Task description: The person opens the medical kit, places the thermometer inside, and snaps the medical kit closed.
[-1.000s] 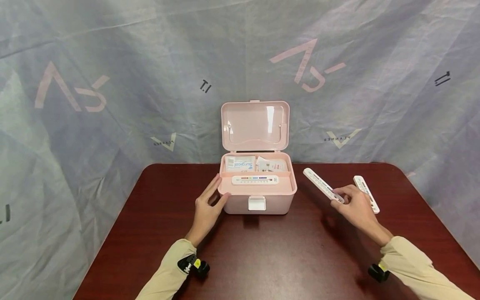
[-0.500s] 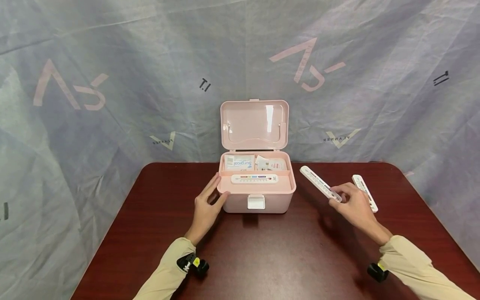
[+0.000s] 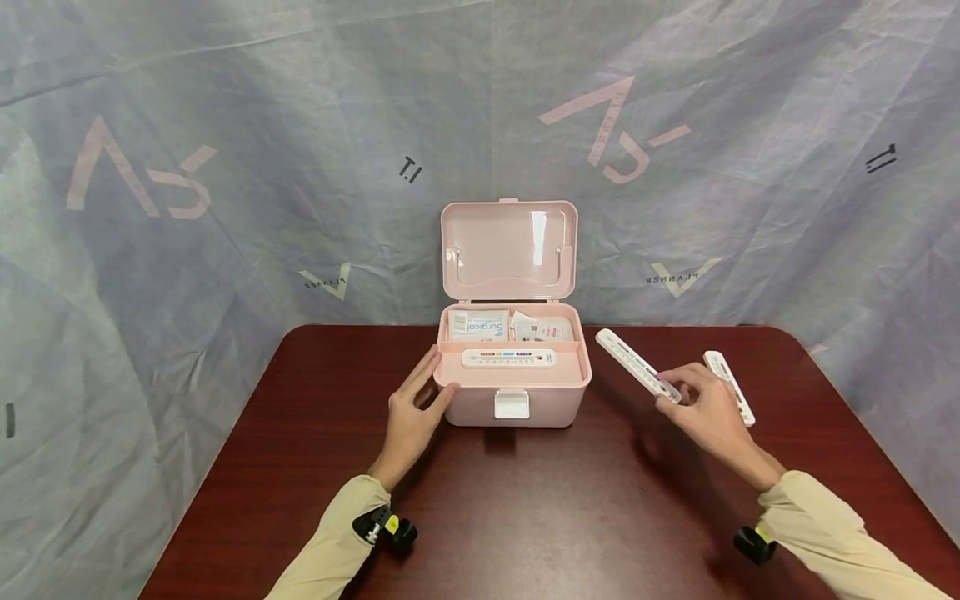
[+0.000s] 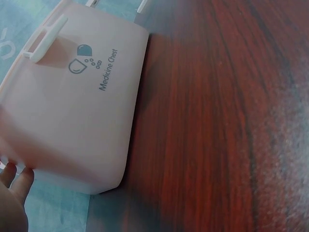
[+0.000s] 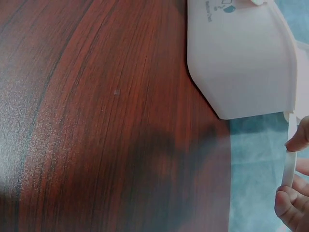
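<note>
A pink medicine chest (image 3: 512, 407) stands with its lid raised, and a white strip thermometer (image 3: 509, 358) lies across its front tray. My left hand (image 3: 414, 417) rests on the chest's left side, fairly straight fingers at the rim and thumb by the front corner. Between thumb and fingers, my right hand (image 3: 708, 408) pinches the near end of another white thermometer (image 3: 633, 362), which slants to the right of the chest, over the table. The right wrist view shows this thermometer (image 5: 290, 159) edge-on. A third thermometer (image 3: 722, 372) lies partly behind the right hand.
In the chest's back compartments sit a Surgical packet (image 3: 480, 326) and small white packets (image 3: 542, 327). The lid (image 3: 510, 250) leans back near a grey printed cloth (image 3: 360, 125). A dark red wooden table (image 3: 517, 517) lies under everything.
The right hand has shifted slightly left with the thermometer, bringing its far end a little nearer the chest and higher in the view. The left hand has stayed at the chest's side.
</note>
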{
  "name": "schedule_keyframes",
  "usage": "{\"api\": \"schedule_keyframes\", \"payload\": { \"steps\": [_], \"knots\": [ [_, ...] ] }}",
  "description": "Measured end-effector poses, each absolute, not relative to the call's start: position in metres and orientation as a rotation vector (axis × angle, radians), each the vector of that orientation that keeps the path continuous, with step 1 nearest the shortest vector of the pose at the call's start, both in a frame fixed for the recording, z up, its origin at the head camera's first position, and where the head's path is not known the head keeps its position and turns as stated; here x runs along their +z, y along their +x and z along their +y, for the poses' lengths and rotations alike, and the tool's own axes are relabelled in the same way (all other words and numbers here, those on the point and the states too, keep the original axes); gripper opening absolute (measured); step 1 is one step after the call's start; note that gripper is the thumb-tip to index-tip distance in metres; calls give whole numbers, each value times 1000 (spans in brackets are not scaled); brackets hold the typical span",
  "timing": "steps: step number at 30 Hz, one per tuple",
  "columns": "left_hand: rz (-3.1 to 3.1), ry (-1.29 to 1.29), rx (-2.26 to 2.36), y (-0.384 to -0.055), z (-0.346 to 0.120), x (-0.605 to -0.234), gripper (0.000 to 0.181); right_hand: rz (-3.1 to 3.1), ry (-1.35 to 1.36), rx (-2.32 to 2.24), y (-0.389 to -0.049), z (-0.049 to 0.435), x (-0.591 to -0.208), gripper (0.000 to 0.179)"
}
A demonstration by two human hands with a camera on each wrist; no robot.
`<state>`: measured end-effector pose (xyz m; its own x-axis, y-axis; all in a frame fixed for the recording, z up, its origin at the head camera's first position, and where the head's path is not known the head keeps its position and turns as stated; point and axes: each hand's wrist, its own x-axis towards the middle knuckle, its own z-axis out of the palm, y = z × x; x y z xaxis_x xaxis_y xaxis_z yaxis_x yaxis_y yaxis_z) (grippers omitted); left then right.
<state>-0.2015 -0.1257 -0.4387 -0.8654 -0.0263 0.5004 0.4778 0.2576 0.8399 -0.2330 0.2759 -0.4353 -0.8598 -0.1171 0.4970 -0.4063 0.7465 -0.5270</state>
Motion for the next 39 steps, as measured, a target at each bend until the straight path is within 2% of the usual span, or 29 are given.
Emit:
{"api": "schedule_keyframes", "payload": {
  "steps": [39],
  "knots": [
    [-2122, -421, -1623, -199, -125, -436, 52, -2447, 527, 932, -221, 268, -411, 30]
  ]
}}
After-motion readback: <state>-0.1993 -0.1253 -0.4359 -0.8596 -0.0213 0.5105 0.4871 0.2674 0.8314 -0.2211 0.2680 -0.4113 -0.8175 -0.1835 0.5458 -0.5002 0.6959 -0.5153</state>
